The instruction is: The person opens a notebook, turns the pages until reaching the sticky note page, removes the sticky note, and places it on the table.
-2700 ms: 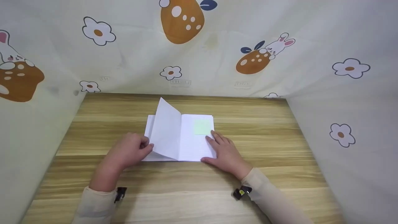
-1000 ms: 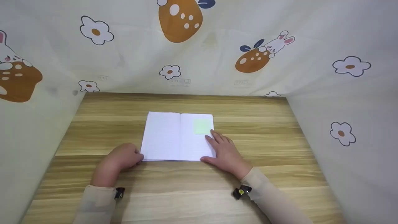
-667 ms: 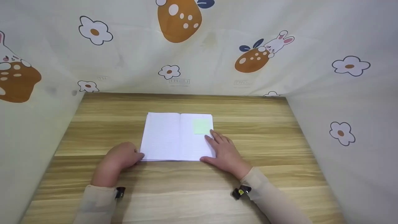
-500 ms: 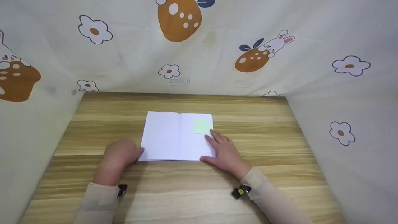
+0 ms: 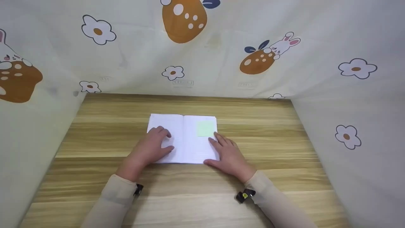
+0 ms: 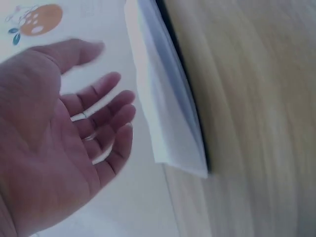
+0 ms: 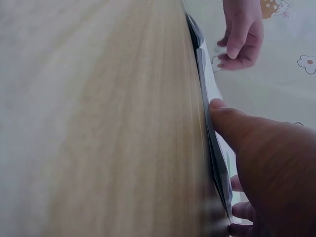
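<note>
An open notebook (image 5: 193,148) with white ruled pages lies flat on the table in the head view. A pale green sticky note (image 5: 205,128) is on the upper part of its right page. My left hand (image 5: 153,145) is over the left page, thumb and fingers spread apart and loosely bent. In the left wrist view the left hand (image 6: 64,118) holds nothing, its palm toward the camera, beside the notebook (image 6: 168,108). My right hand (image 5: 232,156) rests on the right page's outer edge, fingers spread. In the right wrist view the thumb (image 7: 227,121) presses the near edge.
The wood-grain table (image 5: 190,196) is bordered at the back and sides by a cream printed cloth (image 5: 221,72) with flowers and rabbits. Small black devices, one (image 5: 245,195) at the right wrist, sit by both sleeves.
The lifted leaf was laid down to the left. The left hand then left the left page's lower outer corner and moved rightward over that page, fingers opening. The right hand stayed put.
</note>
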Available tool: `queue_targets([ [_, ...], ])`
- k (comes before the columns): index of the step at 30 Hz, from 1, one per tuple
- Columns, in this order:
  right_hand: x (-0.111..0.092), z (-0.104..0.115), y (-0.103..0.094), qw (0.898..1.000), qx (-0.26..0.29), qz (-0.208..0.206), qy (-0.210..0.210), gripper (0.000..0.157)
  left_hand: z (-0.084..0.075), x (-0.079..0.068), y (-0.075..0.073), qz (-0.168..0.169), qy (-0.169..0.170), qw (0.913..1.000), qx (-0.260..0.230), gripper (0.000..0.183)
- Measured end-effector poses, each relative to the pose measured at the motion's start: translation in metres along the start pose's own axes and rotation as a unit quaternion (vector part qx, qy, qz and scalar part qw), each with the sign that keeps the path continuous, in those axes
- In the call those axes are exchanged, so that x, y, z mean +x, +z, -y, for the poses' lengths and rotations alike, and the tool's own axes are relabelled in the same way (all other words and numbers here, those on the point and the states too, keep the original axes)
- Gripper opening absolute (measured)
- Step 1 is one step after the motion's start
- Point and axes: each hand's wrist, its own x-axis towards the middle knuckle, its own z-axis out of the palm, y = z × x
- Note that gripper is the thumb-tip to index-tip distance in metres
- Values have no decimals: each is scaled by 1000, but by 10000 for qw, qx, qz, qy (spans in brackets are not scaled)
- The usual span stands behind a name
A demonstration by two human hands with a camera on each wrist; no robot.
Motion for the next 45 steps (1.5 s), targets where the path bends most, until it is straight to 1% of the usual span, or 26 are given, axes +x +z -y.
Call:
queue_targets([
  [2, 0, 0, 0, 10000, 7, 0, 7, 99, 1, 4, 3, 134, 236, 9996, 5, 55],
  [5, 0, -1, 1, 10000, 17, 58, 62, 100, 3, 9, 7, 332, 365, 9988, 14, 76],
  [10, 1, -1, 1, 9999, -35, 99, 97, 101, 7, 15, 12, 604, 242, 9979, 56, 101],
  [16, 1, 0, 0, 10000, -35, 50, 63, 100, 6, 20, 14, 953, 104, 9950, 277, 116],
  [20, 1, 0, 1, 9999, -37, 85, 107, 100, 5, 22, 14, 1186, -34, 9925, 276, 119],
  [24, 0, 0, 1, 9999, -3, 83, 101, 100, 3, 23, 13, 1349, -152, 9901, 356, 117],
  [31, 0, 1, 0, 9999, -30, -69, -72, 98, -2, 25, 11, 1389, -286, 9894, 302, 115],
  [34, 0, 1, -2, 10000, 40, -82, -32, 98, -3, 25, 11, 1391, -339, 9893, 294, 115],
  [39, 6, 1, -5, 9986, 152, -510, -50, 90, -5, 27, 12, 1430, -379, 9885, 301, 114],
  [43, 19, 4, -12, 9949, 67, -942, -344, 76, -5, 27, 11, 1447, -430, 9882, 261, 114],
  [45, 30, 6, -15, 9932, -53, -1017, -558, 70, -5, 27, 10, 1432, -442, 9884, 254, 114],
])
